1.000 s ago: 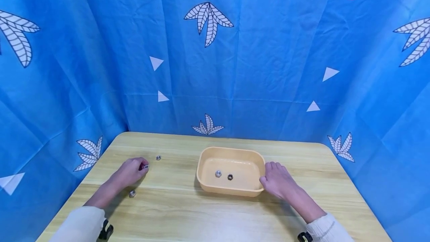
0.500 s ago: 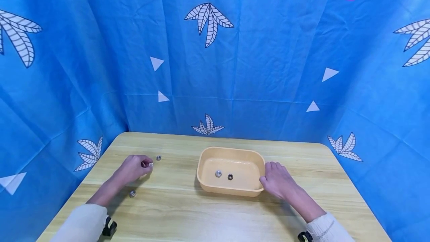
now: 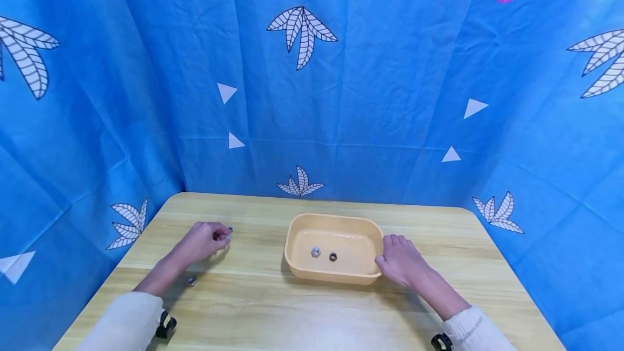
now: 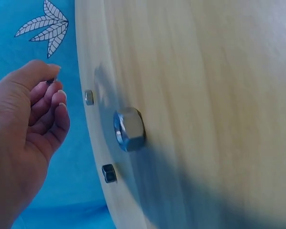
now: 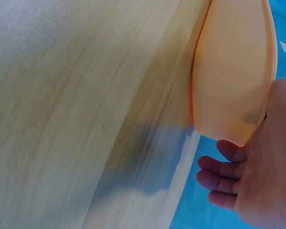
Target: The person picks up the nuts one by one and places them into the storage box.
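My left hand (image 3: 201, 242) is at the left of the table, pinching a small metal nut (image 3: 228, 236) between thumb and fingertips. In the left wrist view only a dark bit of that nut shows. Just past the fingertips lies another nut (image 3: 231, 229), partly covered. Nearer the forearm sits a large hex nut (image 4: 128, 129), and a dark nut (image 4: 108, 173) shows beyond it. My right hand (image 3: 402, 260) grips the right end of an orange plastic bin (image 5: 233, 71). A silver nut (image 3: 316, 252) and a dark nut (image 3: 333, 257) lie inside the bin.
The light wooden table (image 3: 273, 318) has rounded far corners. Blue curtains (image 3: 390, 80) with leaf prints hang close behind it and along both sides. Dark straps (image 3: 166, 325) are worn at both wrists.
My left hand has moved right and slightly away with the pinched nut, now partly covering the far nut. The right hand and the bin have stayed in place.
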Action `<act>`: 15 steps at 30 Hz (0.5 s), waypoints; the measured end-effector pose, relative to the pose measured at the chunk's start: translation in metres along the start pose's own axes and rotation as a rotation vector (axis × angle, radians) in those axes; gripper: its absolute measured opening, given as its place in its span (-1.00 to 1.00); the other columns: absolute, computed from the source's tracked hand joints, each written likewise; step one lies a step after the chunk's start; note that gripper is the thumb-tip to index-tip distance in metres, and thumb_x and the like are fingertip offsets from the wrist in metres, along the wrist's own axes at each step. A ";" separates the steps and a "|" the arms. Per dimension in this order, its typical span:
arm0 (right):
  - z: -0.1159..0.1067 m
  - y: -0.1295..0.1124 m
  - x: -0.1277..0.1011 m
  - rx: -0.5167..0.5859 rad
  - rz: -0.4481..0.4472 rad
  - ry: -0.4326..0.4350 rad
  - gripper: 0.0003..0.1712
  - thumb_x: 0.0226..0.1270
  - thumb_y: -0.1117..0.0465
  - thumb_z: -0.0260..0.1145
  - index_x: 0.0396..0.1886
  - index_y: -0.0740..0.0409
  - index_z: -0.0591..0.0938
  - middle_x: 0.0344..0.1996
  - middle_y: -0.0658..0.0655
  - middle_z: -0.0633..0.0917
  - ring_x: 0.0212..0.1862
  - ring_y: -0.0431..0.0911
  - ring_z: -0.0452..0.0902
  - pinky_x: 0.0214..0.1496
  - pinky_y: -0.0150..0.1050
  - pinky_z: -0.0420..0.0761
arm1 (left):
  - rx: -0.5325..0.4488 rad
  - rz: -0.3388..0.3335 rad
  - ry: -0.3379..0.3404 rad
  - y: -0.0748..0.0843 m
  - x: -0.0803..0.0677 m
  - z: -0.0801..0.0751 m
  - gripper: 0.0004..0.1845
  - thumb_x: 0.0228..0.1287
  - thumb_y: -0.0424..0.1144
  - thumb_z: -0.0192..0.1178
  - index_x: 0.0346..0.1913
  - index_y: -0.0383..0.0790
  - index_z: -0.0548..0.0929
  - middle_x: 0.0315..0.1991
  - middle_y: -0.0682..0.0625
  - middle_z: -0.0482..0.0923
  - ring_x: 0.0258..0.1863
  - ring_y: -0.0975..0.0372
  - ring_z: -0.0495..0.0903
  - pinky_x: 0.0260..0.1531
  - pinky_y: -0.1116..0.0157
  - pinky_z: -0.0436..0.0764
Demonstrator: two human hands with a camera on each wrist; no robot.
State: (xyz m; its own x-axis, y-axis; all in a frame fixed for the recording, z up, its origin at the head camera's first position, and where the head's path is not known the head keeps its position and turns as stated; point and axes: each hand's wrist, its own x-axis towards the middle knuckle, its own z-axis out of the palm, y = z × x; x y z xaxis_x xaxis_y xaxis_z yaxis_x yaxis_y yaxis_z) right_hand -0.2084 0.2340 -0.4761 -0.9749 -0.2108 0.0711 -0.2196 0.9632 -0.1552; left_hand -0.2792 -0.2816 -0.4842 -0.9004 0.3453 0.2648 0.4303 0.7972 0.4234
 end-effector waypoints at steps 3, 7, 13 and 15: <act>0.001 0.001 0.000 -0.008 -0.006 0.006 -0.60 0.41 0.12 0.13 -0.01 0.40 0.51 -0.13 0.30 0.61 -0.06 0.14 0.50 0.08 0.11 0.51 | -0.035 0.013 0.010 0.003 0.002 0.003 -0.90 0.28 -0.32 0.38 -0.20 -0.26 0.81 -0.42 0.11 0.73 -0.44 0.48 0.54 -0.41 0.45 0.58; 0.002 0.002 -0.001 -0.017 -0.008 0.012 -0.59 0.41 0.11 0.13 0.01 0.41 0.51 -0.12 0.30 0.61 -0.04 0.15 0.50 0.10 0.13 0.51 | -0.108 -0.019 0.008 0.009 0.006 0.006 -0.88 0.29 -0.32 0.39 -0.17 -0.27 0.81 -0.38 0.07 0.76 -0.39 0.44 0.61 -0.35 0.44 0.64; 0.002 0.001 -0.001 -0.002 0.000 0.002 -0.56 0.42 0.11 0.11 0.05 0.43 0.50 -0.07 0.33 0.61 0.00 0.17 0.50 0.15 0.15 0.50 | -0.236 -0.129 -0.028 0.015 0.011 0.008 -0.81 0.33 -0.25 0.39 -0.08 -0.26 0.80 -0.29 0.02 0.78 -0.29 0.33 0.67 -0.28 0.44 0.65; 0.002 0.000 -0.002 0.000 0.003 -0.005 -0.55 0.42 0.11 0.11 0.05 0.43 0.50 -0.07 0.32 0.61 0.00 0.16 0.50 0.15 0.14 0.50 | -0.290 -0.170 -0.046 0.019 0.012 0.006 -0.77 0.34 -0.21 0.39 -0.04 -0.26 0.79 -0.25 0.00 0.78 -0.26 0.29 0.68 -0.27 0.43 0.67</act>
State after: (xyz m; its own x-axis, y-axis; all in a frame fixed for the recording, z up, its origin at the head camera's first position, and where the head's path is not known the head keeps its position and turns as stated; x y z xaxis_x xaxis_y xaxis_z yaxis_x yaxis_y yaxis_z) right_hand -0.2070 0.2340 -0.4781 -0.9757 -0.2090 0.0655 -0.2169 0.9637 -0.1559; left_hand -0.2819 -0.2595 -0.4787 -0.9601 0.2463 0.1325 0.2679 0.6736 0.6889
